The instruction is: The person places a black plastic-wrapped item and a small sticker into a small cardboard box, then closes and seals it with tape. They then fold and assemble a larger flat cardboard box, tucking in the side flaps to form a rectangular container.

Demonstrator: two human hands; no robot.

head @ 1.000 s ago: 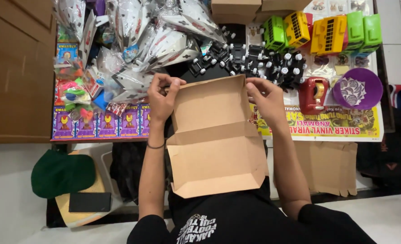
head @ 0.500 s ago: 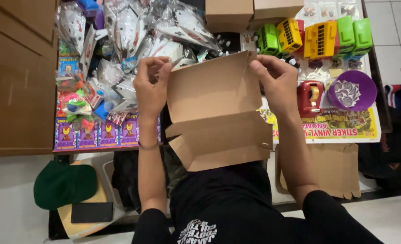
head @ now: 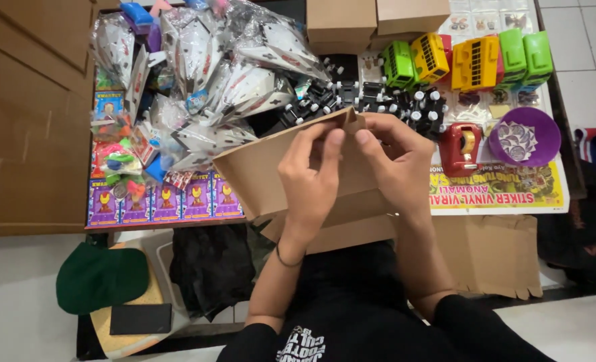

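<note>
Between both sets of fingertips sits the top edge of a brown cardboard box (head: 271,177), pinched shut by left hand (head: 311,177) and right hand (head: 398,161).

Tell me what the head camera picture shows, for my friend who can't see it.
Both hands, left hand and right hand, pinch the top edge of a folded brown cardboard box. Behind it lie bagged toys, toy buses and a purple bowl.

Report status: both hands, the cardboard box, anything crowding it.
Left hand and right hand pinch the top edge of the flat brown cardboard box. Box tilted, held above the lap. Black toy cars and wrapped toys right behind it.
</note>
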